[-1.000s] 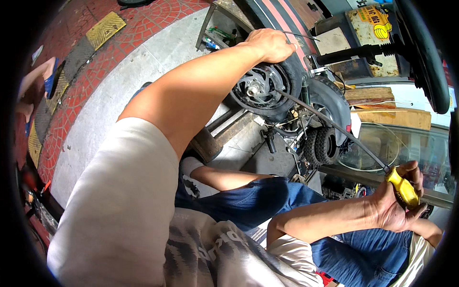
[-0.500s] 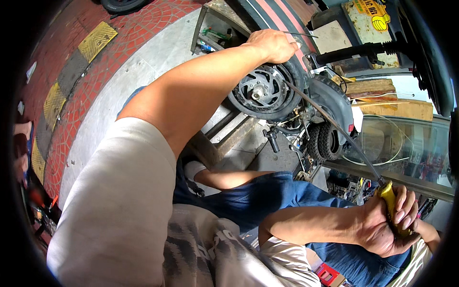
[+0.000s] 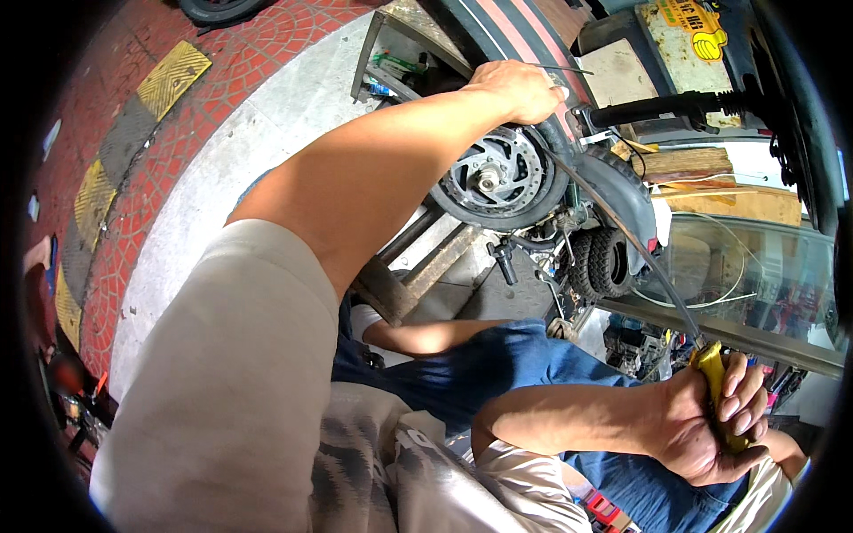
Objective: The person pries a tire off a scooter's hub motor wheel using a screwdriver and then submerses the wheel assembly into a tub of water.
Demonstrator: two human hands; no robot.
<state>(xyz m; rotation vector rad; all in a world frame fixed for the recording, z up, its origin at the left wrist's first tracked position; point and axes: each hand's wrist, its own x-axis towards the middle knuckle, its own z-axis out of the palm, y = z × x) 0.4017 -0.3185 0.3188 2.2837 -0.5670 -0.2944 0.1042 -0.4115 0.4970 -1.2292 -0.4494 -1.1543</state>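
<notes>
1. At the far middle lies a black-tyred disc-brake wheel (image 3: 488,180), its hub face turned up, beside a worn metal frame (image 3: 433,274).
2. On the wheel's far edge, the left hand (image 3: 520,91) has its fingers curled; what they pinch cannot be told. Next to it, a thin rod (image 3: 569,70) juts right.
3. Toward the near right, the right hand (image 3: 693,435) wraps its fingers firmly round the handle of a yellow-handled screwdriver (image 3: 713,377). The long shaft slants far left, reaching the wheel's right edge; whether the tip is wedged is unclear.
4. Just right of the wheel, knobbly tyres (image 3: 610,264) stand near a glass case (image 3: 711,266).
5. Farther left, yellow-and-grey ramp blocks (image 3: 176,78) line red paving (image 3: 258,53).
</notes>
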